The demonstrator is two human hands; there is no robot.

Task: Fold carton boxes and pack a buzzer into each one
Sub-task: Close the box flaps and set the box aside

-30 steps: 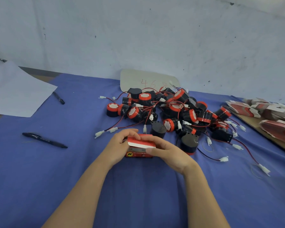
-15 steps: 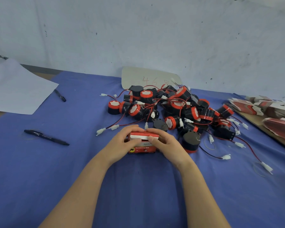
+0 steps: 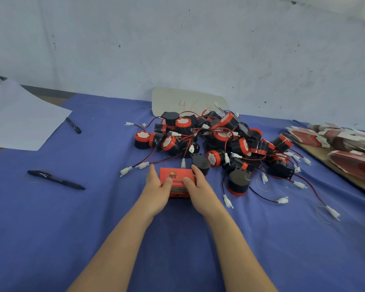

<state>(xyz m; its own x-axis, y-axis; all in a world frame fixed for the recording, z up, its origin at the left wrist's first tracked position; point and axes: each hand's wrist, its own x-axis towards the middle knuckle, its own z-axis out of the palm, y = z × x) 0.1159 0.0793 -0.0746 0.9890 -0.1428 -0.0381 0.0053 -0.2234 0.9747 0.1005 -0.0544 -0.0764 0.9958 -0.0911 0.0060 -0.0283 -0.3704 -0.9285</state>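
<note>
A small red carton box (image 3: 177, 175) stands on the blue cloth, its lid flat and closed on top. My left hand (image 3: 156, 187) holds its left side, thumb pressing the top. My right hand (image 3: 198, 186) holds its right side, thumb also on the top. Just behind the box lies a heap of black and red buzzers (image 3: 215, 140) with red and black wires and white plugs. One black buzzer (image 3: 237, 181) stands alone to the right of my right hand. What is inside the box is hidden.
Flat red and white carton blanks (image 3: 346, 148) are stacked on a board at the right edge. Two black pens (image 3: 55, 179) (image 3: 73, 125) and a white paper sheet (image 3: 19, 119) lie at the left. A pale card (image 3: 188, 102) leans against the wall behind the heap.
The white flap that stood open on the box has been pushed down; the lid is now closed. Both hands moved from the flap to the box's sides with thumbs on top.
</note>
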